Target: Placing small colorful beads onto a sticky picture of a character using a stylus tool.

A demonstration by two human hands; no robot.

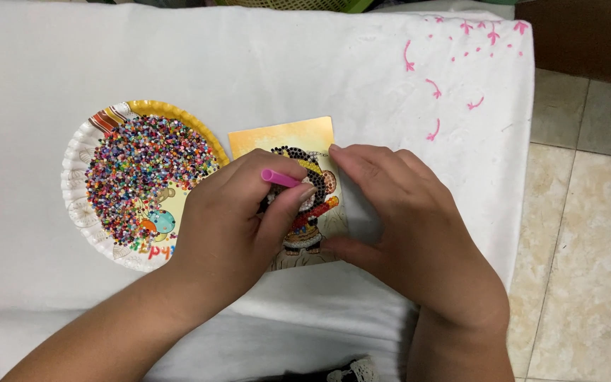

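My left hand grips a pink pen-like stick and presses its tip down on a small yellow picture card partly covered with glued beads forming a cartoon figure. My right hand rests on the card's right edge, fingertips at its top right and thumb at its lower right, pinning it flat. To the left of the card lies a paper plate with a yellow rim, heaped with several tiny multicoloured beads. The lower left of the card is hidden under my left hand.
Everything sits on a white cloth with pink flower prints at its top right. The cloth's right edge drops off to a beige tiled floor. A green basket edge shows at the top.
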